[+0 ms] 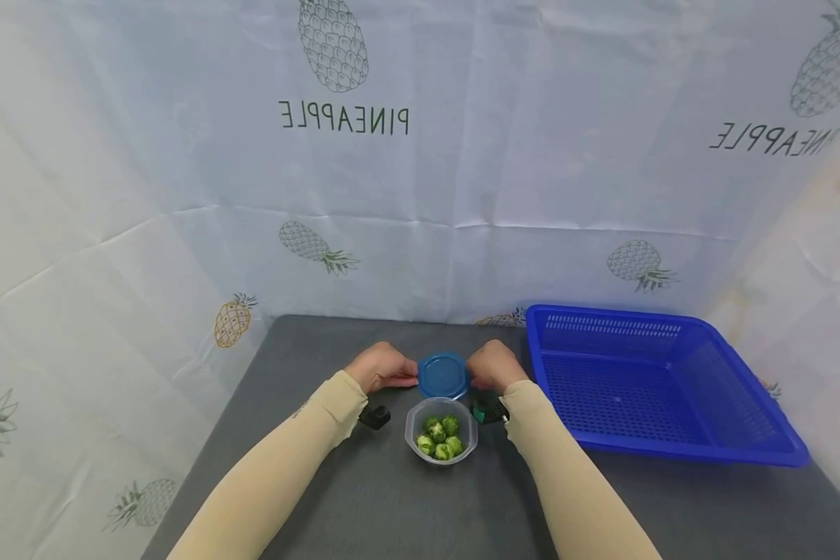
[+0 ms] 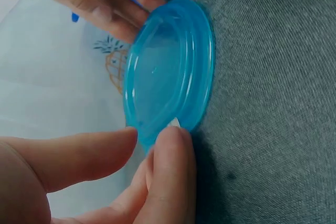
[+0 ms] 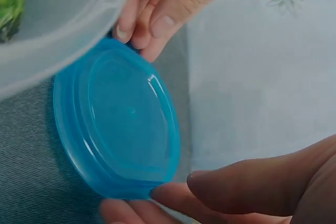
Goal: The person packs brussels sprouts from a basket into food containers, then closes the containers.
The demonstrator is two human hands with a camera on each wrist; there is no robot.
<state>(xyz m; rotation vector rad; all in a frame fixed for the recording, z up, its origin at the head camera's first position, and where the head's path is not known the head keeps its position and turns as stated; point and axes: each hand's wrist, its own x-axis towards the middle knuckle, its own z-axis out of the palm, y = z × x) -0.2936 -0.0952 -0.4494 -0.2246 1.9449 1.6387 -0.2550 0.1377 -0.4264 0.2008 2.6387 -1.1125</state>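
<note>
A round translucent blue lid [image 1: 443, 376] is between the two hands, just beyond the bowl. Whether it lies flat on the table or is slightly raised, I cannot tell. My left hand [image 1: 383, 368] is at its left edge; in the left wrist view the fingertips [image 2: 173, 140] touch the rim while the thumb stays apart from them. At the opposite edge is my right hand [image 1: 493, 365], whose fingers [image 3: 168, 192] meet the rim with the thumb raised off it. Nearer me, a clear plastic bowl [image 1: 411, 435] contains several green Brussels sprouts [image 1: 437, 432].
To the right stands a large blue perforated plastic basket [image 1: 644, 449] with raised walls. A dark grey cloth covers the table [image 1: 364, 505]. White curtains [image 1: 462, 171] printed with pineapples hang behind the table and at both sides.
</note>
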